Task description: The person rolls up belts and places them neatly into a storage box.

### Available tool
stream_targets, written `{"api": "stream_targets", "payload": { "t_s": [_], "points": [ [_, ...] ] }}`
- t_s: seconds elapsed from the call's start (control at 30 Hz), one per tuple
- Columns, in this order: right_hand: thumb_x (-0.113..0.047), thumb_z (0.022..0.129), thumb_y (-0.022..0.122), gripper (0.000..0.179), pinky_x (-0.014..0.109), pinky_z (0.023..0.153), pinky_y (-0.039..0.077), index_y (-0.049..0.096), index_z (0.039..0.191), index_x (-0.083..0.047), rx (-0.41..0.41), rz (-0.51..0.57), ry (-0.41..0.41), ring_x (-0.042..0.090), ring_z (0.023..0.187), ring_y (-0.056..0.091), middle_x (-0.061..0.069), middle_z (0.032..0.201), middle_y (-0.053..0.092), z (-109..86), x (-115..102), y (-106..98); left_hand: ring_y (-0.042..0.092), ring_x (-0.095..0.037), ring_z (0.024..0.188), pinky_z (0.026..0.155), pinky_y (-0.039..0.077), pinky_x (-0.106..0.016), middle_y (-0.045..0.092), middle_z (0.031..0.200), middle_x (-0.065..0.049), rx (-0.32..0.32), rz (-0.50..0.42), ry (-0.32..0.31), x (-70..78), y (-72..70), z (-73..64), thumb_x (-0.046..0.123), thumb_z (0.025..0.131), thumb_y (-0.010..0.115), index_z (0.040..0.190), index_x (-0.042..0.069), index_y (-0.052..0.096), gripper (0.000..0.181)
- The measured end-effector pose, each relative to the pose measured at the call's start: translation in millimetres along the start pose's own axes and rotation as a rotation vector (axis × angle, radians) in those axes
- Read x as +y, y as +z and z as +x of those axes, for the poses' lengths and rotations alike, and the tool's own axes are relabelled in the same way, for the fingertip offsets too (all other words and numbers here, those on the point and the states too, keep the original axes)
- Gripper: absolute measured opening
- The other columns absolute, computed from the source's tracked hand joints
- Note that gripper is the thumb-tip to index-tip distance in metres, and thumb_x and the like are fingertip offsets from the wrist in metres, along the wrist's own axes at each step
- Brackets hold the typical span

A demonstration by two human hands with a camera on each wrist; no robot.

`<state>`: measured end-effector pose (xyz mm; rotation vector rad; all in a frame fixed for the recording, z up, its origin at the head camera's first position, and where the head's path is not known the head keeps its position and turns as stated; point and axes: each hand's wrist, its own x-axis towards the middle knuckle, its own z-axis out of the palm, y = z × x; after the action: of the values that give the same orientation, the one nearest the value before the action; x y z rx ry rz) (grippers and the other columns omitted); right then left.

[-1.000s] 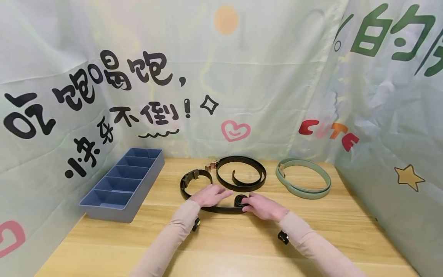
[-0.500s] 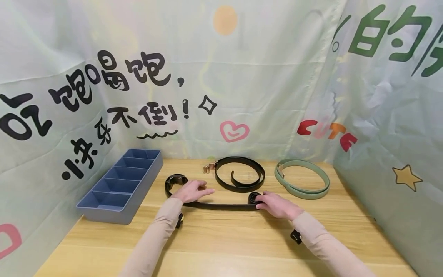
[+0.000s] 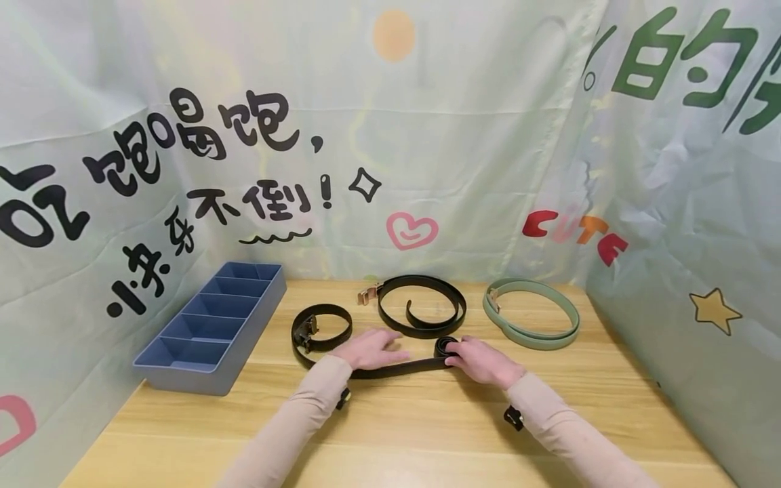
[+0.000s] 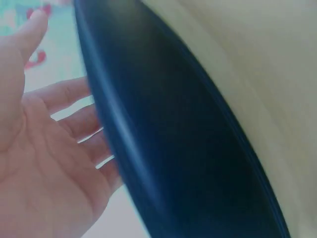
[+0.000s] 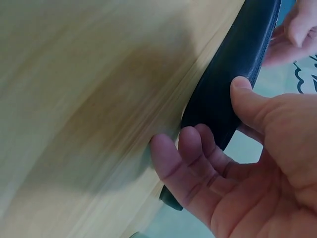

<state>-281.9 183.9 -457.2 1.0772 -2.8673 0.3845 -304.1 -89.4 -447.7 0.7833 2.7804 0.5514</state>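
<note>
A black belt (image 3: 399,370) stands on its edge on the wooden table, its right end wound into a tight roll (image 3: 443,344). My right hand (image 3: 487,362) grips that roll; in the right wrist view the thumb presses one face of the strap (image 5: 225,82) with the curled fingers near it. The belt's left part loops round beside its dark buckle (image 3: 305,332). My left hand (image 3: 368,348) reaches over the strap between loop and roll. In the left wrist view its fingers extend behind the strap (image 4: 163,129), palm facing it, thumb apart.
Behind lies a coiled black belt (image 3: 422,333) with a gold-toned buckle (image 3: 368,294). A coiled green belt (image 3: 539,342) is at the back right. A blue-grey compartment box (image 3: 247,339) stands at the left. Printed cloth (image 3: 488,163) walls the table on three sides.
The roll in my right hand moved right, then slightly back left. My left hand slid left along the strap and returned right. The buckle loop moved left and has opened wider.
</note>
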Motion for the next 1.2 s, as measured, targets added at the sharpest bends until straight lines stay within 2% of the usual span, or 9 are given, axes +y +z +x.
{"api": "stream_targets", "payload": {
  "t_s": [0.13,0.3,0.43,0.63,0.83,0.93,1.0,1.1,1.2],
  "points": [
    [-0.018,0.097,0.060,0.006,0.030,0.060,0.042,0.062,0.093,-0.013,0.007,0.013,0.027,0.012,0.068,0.047,-0.001,0.075,0.051,-0.1,-2.4,0.4,0.052,-0.022,0.131,0.108,0.041,-0.038,0.053,0.144,-0.005,-0.051,0.085,0.090,27.9,11.0,8.8,0.058,0.089,0.062,0.148,0.015,0.043,0.076],
    [-0.017,0.096,0.061,0.006,0.031,0.060,0.043,0.062,0.092,-0.013,0.030,0.010,0.025,0.012,0.068,0.048,0.000,0.075,0.052,1.2,-4.7,2.9,0.055,-0.017,0.126,0.104,0.044,-0.031,0.059,0.137,-0.003,-0.012,0.194,0.165,47.1,22.9,20.0,0.040,0.087,0.073,0.146,0.015,0.044,0.070],
    [-0.017,0.096,0.061,0.006,0.030,0.061,0.044,0.063,0.093,-0.012,0.026,-0.002,-0.015,0.012,0.069,0.050,-0.001,0.076,0.054,3.3,-7.8,5.8,0.060,-0.021,0.118,0.099,0.047,-0.031,0.065,0.125,-0.007,0.032,0.223,0.181,52.0,28.8,24.1,0.030,0.088,0.074,0.138,0.011,0.047,0.060],
    [-0.016,0.096,0.060,0.006,0.030,0.070,0.048,0.065,0.097,-0.013,-0.017,0.026,-0.114,0.013,0.079,0.055,0.001,0.087,0.057,5.5,-1.5,3.6,0.050,-0.023,0.132,0.108,0.041,-0.032,0.053,0.143,-0.011,-0.035,0.146,0.159,53.3,25.2,30.9,0.022,0.086,0.076,0.151,0.011,0.037,0.077],
    [-0.016,0.096,0.061,0.008,0.030,0.075,0.048,0.067,0.101,-0.014,-0.055,0.052,-0.174,0.011,0.085,0.054,0.002,0.096,0.058,0.7,3.2,1.3,0.050,-0.021,0.131,0.107,0.042,-0.032,0.055,0.142,-0.002,-0.043,0.133,0.144,54.2,26.5,35.3,0.025,0.082,0.080,0.146,0.020,0.046,0.073],
    [-0.013,0.096,0.061,0.008,0.029,0.073,0.047,0.067,0.101,-0.014,-0.063,0.063,-0.138,0.009,0.082,0.053,0.001,0.093,0.058,0.5,-4.4,0.6,0.058,-0.019,0.119,0.099,0.047,-0.031,0.064,0.127,0.000,0.007,0.158,0.141,54.7,28.9,36.3,0.026,0.076,0.085,0.133,0.019,0.059,0.062],
    [-0.011,0.097,0.059,0.009,0.028,0.070,0.047,0.066,0.101,-0.014,-0.058,0.075,-0.106,0.008,0.076,0.053,0.001,0.088,0.061,2.5,-12.9,0.7,0.063,-0.018,0.104,0.089,0.050,-0.029,0.068,0.111,0.001,0.057,0.176,0.131,54.8,29.5,36.8,0.027,0.071,0.088,0.116,0.017,0.066,0.052],
    [-0.007,0.097,0.058,0.009,0.026,0.064,0.046,0.064,0.098,-0.013,-0.029,0.076,-0.080,0.007,0.069,0.053,0.001,0.081,0.064,6.7,-25.6,2.3,0.064,-0.015,0.083,0.075,0.051,-0.027,0.066,0.089,0.001,0.122,0.199,0.106,54.6,29.4,36.9,0.030,0.064,0.092,0.092,0.015,0.065,0.042],
    [-0.003,0.096,0.057,0.009,0.024,0.061,0.043,0.062,0.094,-0.011,0.001,0.083,-0.080,0.007,0.064,0.049,0.001,0.075,0.062,10.6,-33.1,4.2,0.061,-0.013,0.074,0.068,0.050,-0.026,0.063,0.081,0.002,0.143,0.208,0.080,52.6,27.7,36.0,0.035,0.062,0.093,0.083,0.014,0.061,0.043]
  ]
}}
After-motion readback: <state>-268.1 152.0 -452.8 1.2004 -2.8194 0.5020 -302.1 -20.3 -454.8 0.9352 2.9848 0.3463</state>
